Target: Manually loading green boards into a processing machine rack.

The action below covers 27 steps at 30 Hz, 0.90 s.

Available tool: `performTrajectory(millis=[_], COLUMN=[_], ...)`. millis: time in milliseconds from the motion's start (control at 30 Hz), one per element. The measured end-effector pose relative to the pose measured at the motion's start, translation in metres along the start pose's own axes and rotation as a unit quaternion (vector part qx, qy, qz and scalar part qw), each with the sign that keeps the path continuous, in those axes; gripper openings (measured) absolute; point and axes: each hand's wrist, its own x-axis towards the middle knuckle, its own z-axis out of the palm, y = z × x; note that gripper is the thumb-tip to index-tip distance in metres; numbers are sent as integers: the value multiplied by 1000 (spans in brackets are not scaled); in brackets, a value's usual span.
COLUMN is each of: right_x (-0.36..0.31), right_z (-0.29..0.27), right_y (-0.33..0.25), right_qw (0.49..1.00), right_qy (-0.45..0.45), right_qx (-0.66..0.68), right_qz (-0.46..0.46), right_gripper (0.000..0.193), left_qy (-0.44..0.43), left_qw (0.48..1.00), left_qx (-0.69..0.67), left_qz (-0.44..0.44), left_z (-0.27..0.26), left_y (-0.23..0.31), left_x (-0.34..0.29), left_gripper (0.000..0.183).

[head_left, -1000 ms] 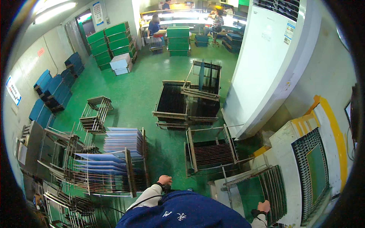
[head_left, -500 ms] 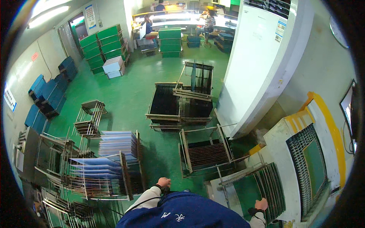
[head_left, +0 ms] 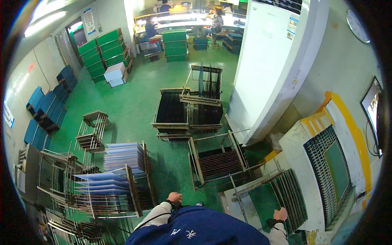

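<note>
My left hand [head_left: 175, 198] hangs in front of my body over the floor, its fingers curled and nothing visible in them. To its left is a metal rack [head_left: 130, 190] loaded with pale blue sheets [head_left: 98, 181]. On my right side, my right hand [head_left: 280, 214] is closed at the edge of a rack of upright dark green panels [head_left: 290, 200]. Whether it grips a panel or only rests beside one is hidden. Next to that rack stands a white machine [head_left: 300, 141] with a slotted opening and a green panel [head_left: 338, 165] in it.
Ahead are a low rack [head_left: 218, 163] and more racks holding dark sheets [head_left: 171, 108]. A tall white cabinet [head_left: 265, 61] stands to the right. Green crates [head_left: 110, 49] and blue crates [head_left: 47, 108] line the left. People [head_left: 216, 22] sit at a lit bench far back.
My view has turned slightly right, so most things sit a little further left. My right hand is slightly higher in the picture, still beside the panels. My left hand stays curled.
</note>
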Motion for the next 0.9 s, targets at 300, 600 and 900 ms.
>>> performTrajectory(millis=[300, 600, 900], right_x=[7, 0, 1], right_z=[18, 8, 13], right_y=[9, 1, 5], right_qw=[998, 999, 999], right_qy=[51, 30, 38], right_qx=[-25, -10, -9], right_qz=[-10, 21, -12], right_gripper=[26, 32, 32], left_qy=[-17, 3, -6], left_qw=[1000, 1000, 999], left_qx=[-15, -26, -50], left_qz=[-3, -16, -21], left_z=[-5, -2, -4], left_y=[-1, 2, -6], left_x=[5, 0, 10], left_gripper=[32, 29, 27])
